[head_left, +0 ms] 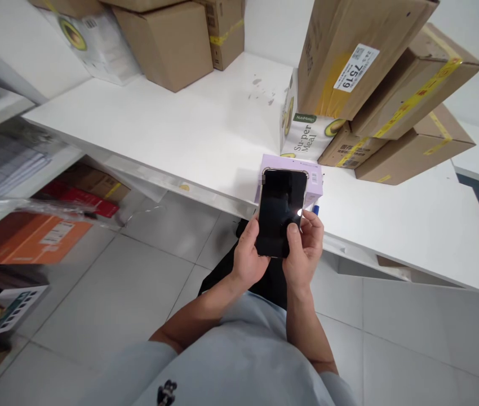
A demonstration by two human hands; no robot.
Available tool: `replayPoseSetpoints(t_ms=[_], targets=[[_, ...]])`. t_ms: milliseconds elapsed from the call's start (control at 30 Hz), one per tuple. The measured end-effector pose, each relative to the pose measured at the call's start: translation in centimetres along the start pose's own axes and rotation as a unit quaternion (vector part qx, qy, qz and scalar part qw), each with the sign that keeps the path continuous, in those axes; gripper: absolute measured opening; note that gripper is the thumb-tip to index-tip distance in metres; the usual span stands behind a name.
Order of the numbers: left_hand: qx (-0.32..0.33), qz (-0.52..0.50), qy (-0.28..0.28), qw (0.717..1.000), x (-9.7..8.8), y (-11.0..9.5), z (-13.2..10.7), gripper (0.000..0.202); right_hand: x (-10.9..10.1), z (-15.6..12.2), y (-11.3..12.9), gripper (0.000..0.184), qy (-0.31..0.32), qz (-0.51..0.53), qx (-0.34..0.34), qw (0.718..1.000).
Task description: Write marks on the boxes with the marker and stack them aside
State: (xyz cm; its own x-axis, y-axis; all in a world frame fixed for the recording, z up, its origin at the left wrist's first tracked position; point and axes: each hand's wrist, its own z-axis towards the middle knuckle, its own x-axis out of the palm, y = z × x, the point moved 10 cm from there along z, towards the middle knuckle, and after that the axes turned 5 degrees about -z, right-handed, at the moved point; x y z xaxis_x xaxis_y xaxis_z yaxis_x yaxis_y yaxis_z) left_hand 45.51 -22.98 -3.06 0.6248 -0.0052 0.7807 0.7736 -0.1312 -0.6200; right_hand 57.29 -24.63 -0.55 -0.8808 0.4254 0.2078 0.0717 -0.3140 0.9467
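Note:
A black smartphone (280, 208) in a clear case is held upright in front of my body, its dark screen facing me. My left hand (248, 254) grips its lower left edge, the thumb along the side. My right hand (305, 248) holds the lower right edge, with the thumb over the screen and the fingers curled behind. Just beyond the phone, partly hidden by it, a light purple box (292, 162) lies on the white table (205, 135). Beside that box a blue-capped item (316, 210) shows near the table edge.
Stacked cardboard boxes (417, 84) and a white avocado-printed box (311, 135) stand at the right back. More cartons (176, 45) sit at the left back. Shelving on the left holds papers (3, 169) and an orange box (32, 237). Grey floor tiles (138, 293) surround me.

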Motion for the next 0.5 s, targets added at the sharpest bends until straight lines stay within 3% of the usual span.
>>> replayPoseSetpoints(t_ms=[500], targets=[[0.023,0.012,0.017,1.000,0.43,-0.69,-0.16,0.038,0.20,0.30,0.33,0.031,0.013,0.028,-0.015,0.999]])
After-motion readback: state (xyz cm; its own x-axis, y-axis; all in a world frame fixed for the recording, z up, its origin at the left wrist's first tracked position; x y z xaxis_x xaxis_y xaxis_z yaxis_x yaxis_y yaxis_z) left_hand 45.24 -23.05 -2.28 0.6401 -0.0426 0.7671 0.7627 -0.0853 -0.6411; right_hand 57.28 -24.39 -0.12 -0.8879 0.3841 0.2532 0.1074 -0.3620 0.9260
